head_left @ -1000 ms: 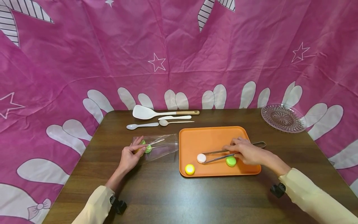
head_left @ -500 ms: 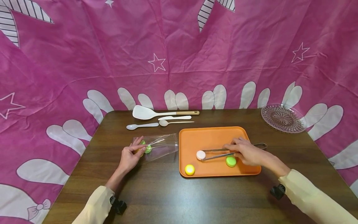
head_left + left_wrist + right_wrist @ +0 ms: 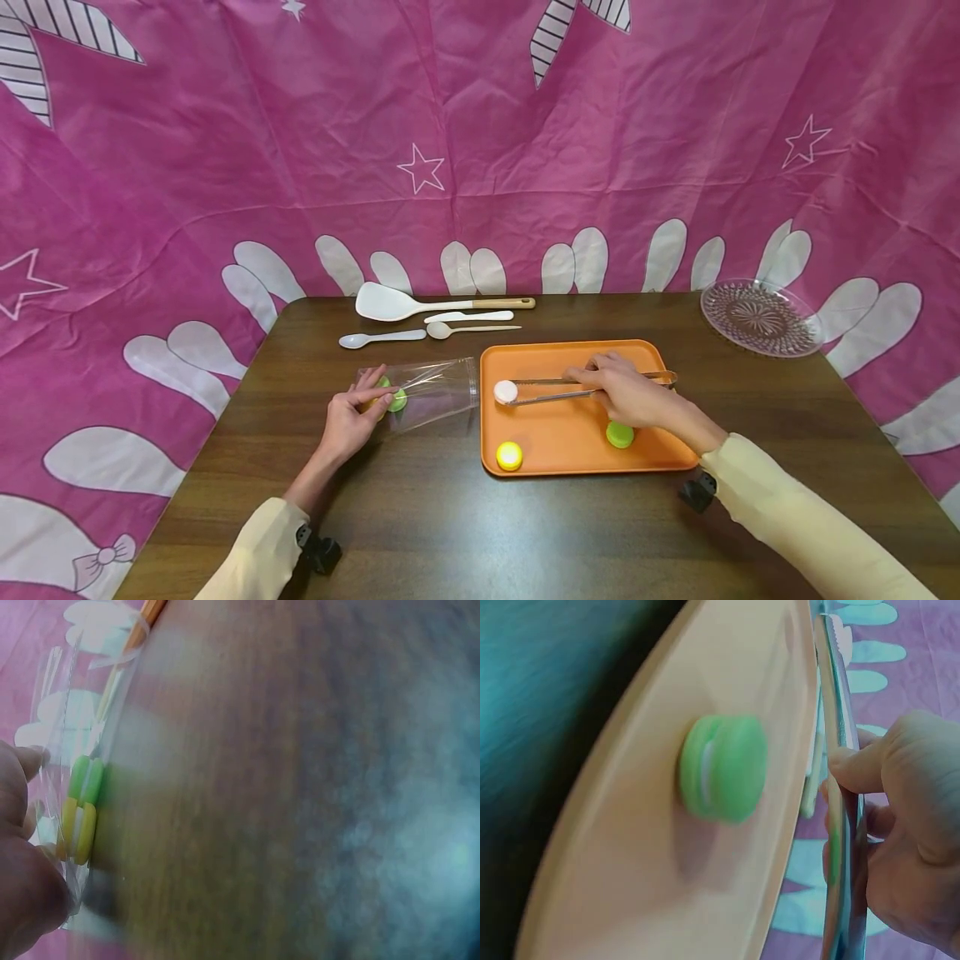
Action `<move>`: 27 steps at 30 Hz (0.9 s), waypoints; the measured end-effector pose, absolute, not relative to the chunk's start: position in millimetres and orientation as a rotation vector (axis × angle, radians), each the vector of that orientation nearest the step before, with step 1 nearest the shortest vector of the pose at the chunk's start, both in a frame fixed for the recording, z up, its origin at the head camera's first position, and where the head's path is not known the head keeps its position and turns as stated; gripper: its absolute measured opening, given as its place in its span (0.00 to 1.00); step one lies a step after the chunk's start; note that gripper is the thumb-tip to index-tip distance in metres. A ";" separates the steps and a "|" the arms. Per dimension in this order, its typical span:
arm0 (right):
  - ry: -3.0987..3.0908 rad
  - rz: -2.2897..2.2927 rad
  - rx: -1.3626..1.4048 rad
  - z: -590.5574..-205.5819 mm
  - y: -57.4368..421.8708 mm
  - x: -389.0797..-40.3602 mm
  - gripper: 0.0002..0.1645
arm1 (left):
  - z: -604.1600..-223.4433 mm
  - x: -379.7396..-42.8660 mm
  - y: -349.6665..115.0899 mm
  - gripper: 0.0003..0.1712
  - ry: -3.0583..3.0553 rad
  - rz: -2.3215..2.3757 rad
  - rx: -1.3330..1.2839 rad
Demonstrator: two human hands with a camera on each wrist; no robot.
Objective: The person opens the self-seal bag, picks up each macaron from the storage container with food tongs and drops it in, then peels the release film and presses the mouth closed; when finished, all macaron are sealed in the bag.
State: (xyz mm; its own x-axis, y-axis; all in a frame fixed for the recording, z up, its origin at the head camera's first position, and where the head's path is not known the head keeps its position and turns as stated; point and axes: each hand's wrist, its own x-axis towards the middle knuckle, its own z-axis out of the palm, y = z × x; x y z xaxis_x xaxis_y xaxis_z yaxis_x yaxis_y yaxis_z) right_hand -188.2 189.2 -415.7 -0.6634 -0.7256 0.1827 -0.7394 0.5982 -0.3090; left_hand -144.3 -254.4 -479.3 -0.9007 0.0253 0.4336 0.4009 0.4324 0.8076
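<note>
At the left my left hand (image 3: 352,421) pinches the film of a clear plastic bag (image 3: 442,392) lying on the table. Inside the bag are green macarons (image 3: 396,401) and a yellow macaron (image 3: 78,832), partly covered by the fingers in the head view. My right hand (image 3: 626,392) grips metal tongs (image 3: 551,396) over the orange tray (image 3: 577,358). Between the tong tips is a whitish macaron (image 3: 506,392), near the tray's left edge. A green macaron (image 3: 724,769) rests on the tray below my right hand, and a yellow macaron (image 3: 509,455) sits at the front left corner.
Along the back of the wooden table (image 3: 420,517) lie a white spatula (image 3: 386,302) with a wooden handle, a white knife (image 3: 472,316) and two spoons (image 3: 382,337). A clear patterned plate (image 3: 761,317) stands at the back right. Behind hangs a pink curtain (image 3: 487,125).
My right hand has moved left and slightly back with the tongs, carrying the whitish macaron toward the tray's left edge. My left hand and the bag have stayed in place.
</note>
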 end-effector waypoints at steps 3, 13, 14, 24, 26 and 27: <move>-2.739 0.553 1.294 -416.4 176.5 -193.6 0.33 | -480.1 -145.2 -254.3 0.06 -2.321 -1.450 -0.378; -2.722 0.556 1.307 -414.8 136.2 -204.4 0.30 | -481.3 -146.4 -253.8 0.06 -2.334 -1.439 -0.382; -2.727 0.555 1.305 -414.3 132.4 -204.6 0.30 | -481.6 -146.6 -253.9 0.06 -2.335 -1.441 -0.380; -2.774 0.488 1.306 -415.8 92.8 -205.4 0.29 | -460.4 -136.7 -243.4 0.06 -2.355 -1.424 -0.367; -2.789 0.463 1.307 -417.4 84.3 -205.0 0.30 | -453.1 -133.0 -239.7 0.06 -2.362 -1.410 -0.366; -2.802 0.450 1.302 -418.5 80.2 -204.9 0.29 | -452.9 -132.7 -239.5 0.06 -2.365 -1.404 -0.364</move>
State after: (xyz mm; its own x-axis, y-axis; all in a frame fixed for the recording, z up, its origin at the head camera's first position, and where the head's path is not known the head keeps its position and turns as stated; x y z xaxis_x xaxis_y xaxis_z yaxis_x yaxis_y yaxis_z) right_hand -204.9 80.2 -418.5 -0.6521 -0.7455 0.1378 -0.7511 0.6107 -0.2508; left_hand -132.7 -239.5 -452.9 -0.8999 0.0343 0.4348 0.3981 0.4716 0.7868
